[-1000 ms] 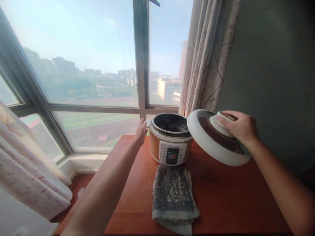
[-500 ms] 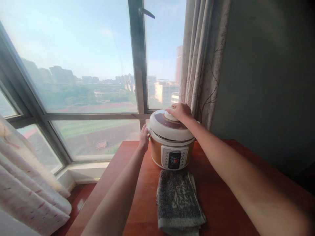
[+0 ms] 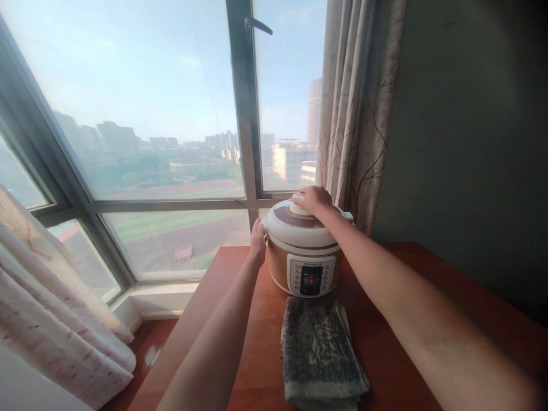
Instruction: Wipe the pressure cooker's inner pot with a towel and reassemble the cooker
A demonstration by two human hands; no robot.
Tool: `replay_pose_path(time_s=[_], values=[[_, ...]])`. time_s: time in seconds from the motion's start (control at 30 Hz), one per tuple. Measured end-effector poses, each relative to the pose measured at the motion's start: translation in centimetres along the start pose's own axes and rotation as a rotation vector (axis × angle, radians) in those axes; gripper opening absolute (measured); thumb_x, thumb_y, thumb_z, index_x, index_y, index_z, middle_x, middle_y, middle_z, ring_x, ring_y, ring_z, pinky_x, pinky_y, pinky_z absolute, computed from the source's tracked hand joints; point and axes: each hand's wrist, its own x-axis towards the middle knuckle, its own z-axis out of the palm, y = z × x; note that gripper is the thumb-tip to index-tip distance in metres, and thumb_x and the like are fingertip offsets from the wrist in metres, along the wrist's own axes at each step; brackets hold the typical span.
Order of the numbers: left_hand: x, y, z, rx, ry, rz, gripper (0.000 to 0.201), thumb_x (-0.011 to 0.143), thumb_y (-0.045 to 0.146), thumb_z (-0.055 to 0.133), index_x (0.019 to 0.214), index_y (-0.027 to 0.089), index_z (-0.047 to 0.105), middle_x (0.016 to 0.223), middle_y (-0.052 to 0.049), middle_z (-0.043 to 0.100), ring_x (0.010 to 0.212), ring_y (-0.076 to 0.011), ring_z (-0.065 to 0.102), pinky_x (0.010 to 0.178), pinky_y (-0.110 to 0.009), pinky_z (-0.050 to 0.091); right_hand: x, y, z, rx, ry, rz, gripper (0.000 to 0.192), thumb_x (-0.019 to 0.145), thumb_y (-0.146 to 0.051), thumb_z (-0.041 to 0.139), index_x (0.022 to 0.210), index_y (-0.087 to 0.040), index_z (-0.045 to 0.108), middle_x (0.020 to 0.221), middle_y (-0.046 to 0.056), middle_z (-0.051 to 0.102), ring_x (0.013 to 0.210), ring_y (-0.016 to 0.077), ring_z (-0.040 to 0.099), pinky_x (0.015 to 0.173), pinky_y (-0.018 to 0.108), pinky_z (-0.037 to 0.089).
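Observation:
An electric pressure cooker [image 3: 278,264] with a gold body and a front control panel stands upright on the wooden table. Its white and brown lid [image 3: 295,231] lies level on the rim. My right hand [image 3: 317,201] is closed around the lid's top knob [image 3: 299,206]. At the cooker's left side, my left hand [image 3: 258,242] grips the side handle, and some of its fingers are hidden behind the pot. Just in front of the cooker lies a folded dark grey towel [image 3: 323,348] with pale lettering, touched by neither hand.
The reddish-brown table [image 3: 257,365] reaches close to the large window [image 3: 171,205]. A patterned curtain [image 3: 357,114] hangs behind the cooker on the right, and another curtain [image 3: 55,325] at the left. A dark wall [image 3: 466,142] stands on the right.
The lid was slightly tilted with a gap at its front; now it sits lower and level on the rim. My right hand came down with it. The whole view has shifted slightly.

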Motion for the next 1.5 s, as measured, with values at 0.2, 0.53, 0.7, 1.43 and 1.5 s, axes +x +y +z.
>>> replay_pose_path(time_s=[0.2, 0.53, 0.7, 1.43, 1.5], values=[[-0.2, 0.2, -0.1, -0.012, -0.022, -0.016, 0.059, 0.097, 0.043, 0.045, 0.153, 0.025, 0.036, 0.145, -0.01, 0.053, 0.125, -0.0224, 0.057, 0.091, -0.03, 0.051, -0.2, 0.1, 0.2, 0.027, 0.002, 0.043, 0.05, 0.078, -0.058, 0.068, 0.115, -0.025, 0.076, 0.111, 0.01, 0.075, 0.105, 0.0273, 0.068, 0.085, 0.032, 0.05], [-0.1, 0.2, -0.2, -0.03, -0.035, -0.013, 0.059, 0.095, 0.045, 0.049, 0.151, 0.027, 0.039, 0.142, -0.01, 0.055, 0.123, -0.0225, 0.057, 0.094, -0.031, 0.049, 0.0, 0.4, 0.4, 0.038, -0.001, 0.026, 0.051, 0.077, -0.058, 0.068, 0.114, -0.024, 0.076, 0.112, 0.01, 0.075, 0.105, 0.0281, 0.068, 0.085, 0.032, 0.051], [0.1, -0.1, -0.1, -0.06, -0.029, -0.011, 0.058, 0.094, 0.043, 0.051, 0.149, 0.027, 0.041, 0.142, -0.009, 0.055, 0.123, -0.0226, 0.057, 0.095, -0.032, 0.049, 0.3, 0.9, 0.4, 0.045, -0.006, -0.012, 0.054, 0.076, -0.058, 0.067, 0.117, -0.024, 0.075, 0.116, 0.011, 0.074, 0.11, 0.0318, 0.067, 0.088, 0.036, 0.051], [0.3, 0.6, -1.0, 0.106, -0.063, 0.001, 0.058, 0.094, 0.046, 0.05, 0.148, 0.026, 0.043, 0.141, -0.011, 0.056, 0.124, -0.0249, 0.056, 0.096, -0.035, 0.048, 0.7, 3.0, -0.1, 0.293, -0.116, -0.083, 0.051, 0.081, -0.057, 0.068, 0.117, -0.021, 0.073, 0.121, 0.011, 0.072, 0.114, 0.0279, 0.065, 0.096, 0.034, 0.046], [0.4, 0.6, -1.3, 0.147, -0.064, 0.003, 0.061, 0.093, 0.05, 0.052, 0.148, 0.027, 0.041, 0.142, -0.012, 0.054, 0.124, -0.0256, 0.056, 0.094, -0.035, 0.048, 0.4, 4.2, -1.2, 0.355, -0.094, -0.052, 0.046, 0.084, -0.052, 0.067, 0.117, -0.02, 0.073, 0.119, 0.01, 0.073, 0.113, 0.0261, 0.064, 0.096, 0.032, 0.046]])
